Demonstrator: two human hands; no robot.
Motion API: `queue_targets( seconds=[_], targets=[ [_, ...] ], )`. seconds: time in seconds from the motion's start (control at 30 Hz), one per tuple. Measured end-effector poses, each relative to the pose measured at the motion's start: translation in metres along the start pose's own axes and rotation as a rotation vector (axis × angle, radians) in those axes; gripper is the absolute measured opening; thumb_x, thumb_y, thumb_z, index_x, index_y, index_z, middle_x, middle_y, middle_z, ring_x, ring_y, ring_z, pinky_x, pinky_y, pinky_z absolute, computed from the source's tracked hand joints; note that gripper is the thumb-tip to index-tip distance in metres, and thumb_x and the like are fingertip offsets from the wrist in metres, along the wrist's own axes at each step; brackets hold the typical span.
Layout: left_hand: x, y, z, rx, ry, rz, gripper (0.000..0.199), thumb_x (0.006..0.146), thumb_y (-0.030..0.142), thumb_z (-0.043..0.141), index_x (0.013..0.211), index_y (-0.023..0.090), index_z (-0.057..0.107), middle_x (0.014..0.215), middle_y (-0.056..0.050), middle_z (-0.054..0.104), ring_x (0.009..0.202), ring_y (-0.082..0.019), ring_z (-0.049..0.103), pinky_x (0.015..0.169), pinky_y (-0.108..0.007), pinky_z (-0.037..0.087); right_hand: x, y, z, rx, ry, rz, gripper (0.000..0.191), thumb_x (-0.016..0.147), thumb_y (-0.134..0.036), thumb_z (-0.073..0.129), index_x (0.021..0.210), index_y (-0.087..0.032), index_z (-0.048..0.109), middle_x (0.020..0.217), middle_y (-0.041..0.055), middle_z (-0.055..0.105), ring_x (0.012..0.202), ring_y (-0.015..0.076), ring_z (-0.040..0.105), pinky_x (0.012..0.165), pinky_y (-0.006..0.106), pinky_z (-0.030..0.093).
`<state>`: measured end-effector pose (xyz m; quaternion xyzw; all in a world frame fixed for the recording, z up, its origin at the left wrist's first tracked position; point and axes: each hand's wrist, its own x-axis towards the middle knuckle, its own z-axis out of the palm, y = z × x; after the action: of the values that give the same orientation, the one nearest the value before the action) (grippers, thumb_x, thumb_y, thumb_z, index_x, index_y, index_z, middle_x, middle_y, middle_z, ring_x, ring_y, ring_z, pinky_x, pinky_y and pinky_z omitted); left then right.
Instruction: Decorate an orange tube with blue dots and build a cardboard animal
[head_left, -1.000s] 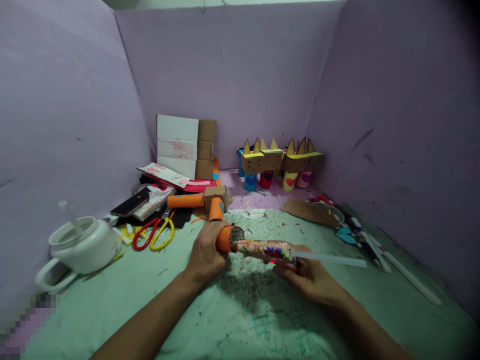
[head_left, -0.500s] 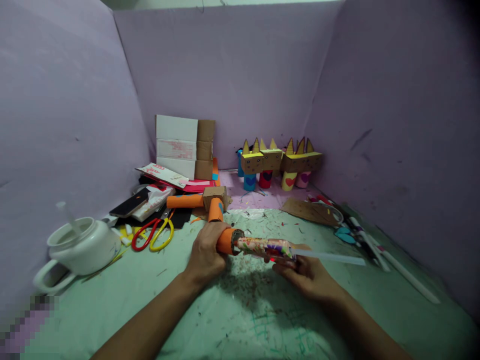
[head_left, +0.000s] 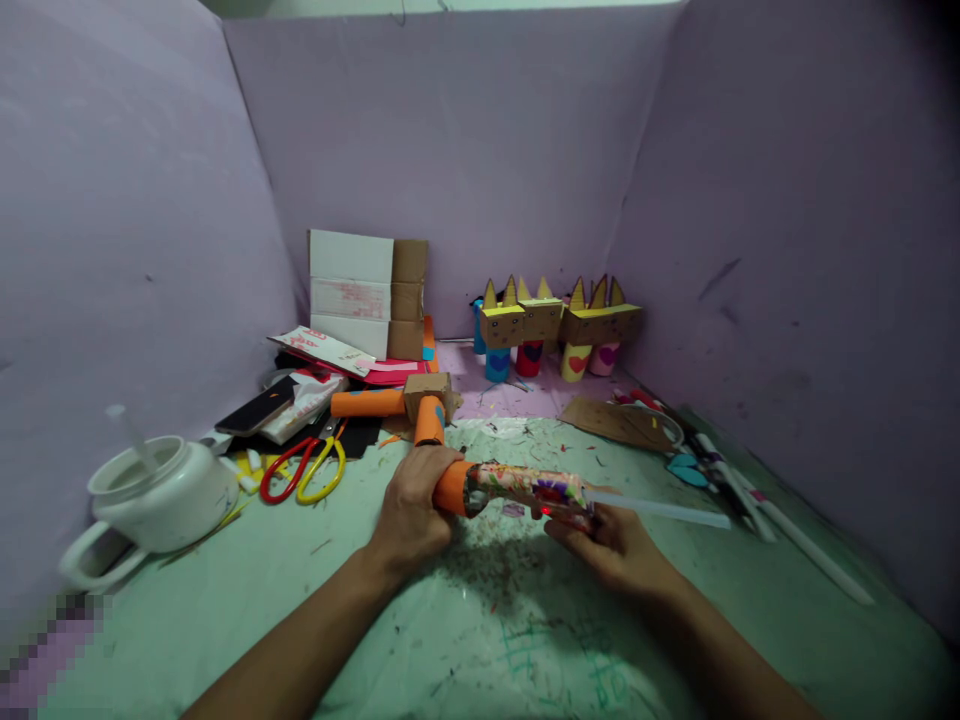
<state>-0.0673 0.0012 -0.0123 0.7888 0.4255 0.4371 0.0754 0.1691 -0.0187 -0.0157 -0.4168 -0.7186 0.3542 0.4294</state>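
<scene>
My left hand (head_left: 414,505) is wrapped round an orange cardboard tube (head_left: 452,488), whose open end faces right. In my right hand (head_left: 619,545) is a hot glue gun (head_left: 536,486) covered in patterned paper, with a small red light lit. A clear glue stick (head_left: 664,510) sticks out of its back. The gun's nozzle is at the tube's open rim, partly hidden there. Just beyond my left hand are a small cardboard box (head_left: 427,397) and two more orange tubes with blue spots, one pointing left (head_left: 367,403) and one towards me (head_left: 430,420).
At left stand a white teapot-like pot (head_left: 161,500) and scissors (head_left: 319,470) with red and yellow handles. Cardboard figures (head_left: 521,325) with pointed ears line the back. A folded carton (head_left: 352,295) leans on the back wall. Pens (head_left: 731,480) and brown cardboard (head_left: 615,425) lie at right.
The glue gun's nozzle has lifted slightly at the tube's rim, and the tube has turned a little. Both hands keep their hold in nearly the same place.
</scene>
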Motion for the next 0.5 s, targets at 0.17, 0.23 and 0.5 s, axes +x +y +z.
queue_targets(
  seconds=[0.17, 0.23, 0.5],
  targets=[
    [-0.001, 0.0007, 0.0001, -0.006, 0.001, 0.007, 0.047, 0.062, -0.003, 0.053, 0.104, 0.019, 0.058, 0.099, -0.008, 0.063, 0.095, -0.024, 0.058, 0.087, -0.04, 0.047, 0.0012, -0.003, -0.001, -0.019, 0.013, -0.012, 0.026, 0.08, -0.042, 0.06, 0.076, -0.018, 0.07, 0.066, 0.0052, 0.063, 0.069, 0.0204, 0.06, 0.062, 0.029, 0.05],
    [-0.001, 0.0004, 0.0005, -0.007, 0.0, 0.008, 0.048, 0.062, -0.003, 0.053, 0.104, 0.019, 0.058, 0.099, -0.007, 0.063, 0.094, -0.023, 0.058, 0.086, -0.04, 0.048, 0.0017, -0.0046, -0.0013, -0.019, 0.016, -0.015, 0.025, 0.08, -0.042, 0.061, 0.077, -0.019, 0.07, 0.067, 0.0054, 0.063, 0.071, 0.0212, 0.06, 0.063, 0.029, 0.05],
    [0.0001, 0.0004, -0.0002, 0.002, 0.01, 0.008, 0.048, 0.061, -0.004, 0.053, 0.103, 0.018, 0.058, 0.098, -0.007, 0.063, 0.093, -0.023, 0.058, 0.085, -0.038, 0.047, 0.002, -0.0087, 0.0006, -0.005, -0.017, -0.034, 0.022, 0.08, -0.038, 0.059, 0.077, -0.018, 0.068, 0.068, 0.0045, 0.06, 0.064, 0.0173, 0.055, 0.059, 0.027, 0.047]
  ],
)
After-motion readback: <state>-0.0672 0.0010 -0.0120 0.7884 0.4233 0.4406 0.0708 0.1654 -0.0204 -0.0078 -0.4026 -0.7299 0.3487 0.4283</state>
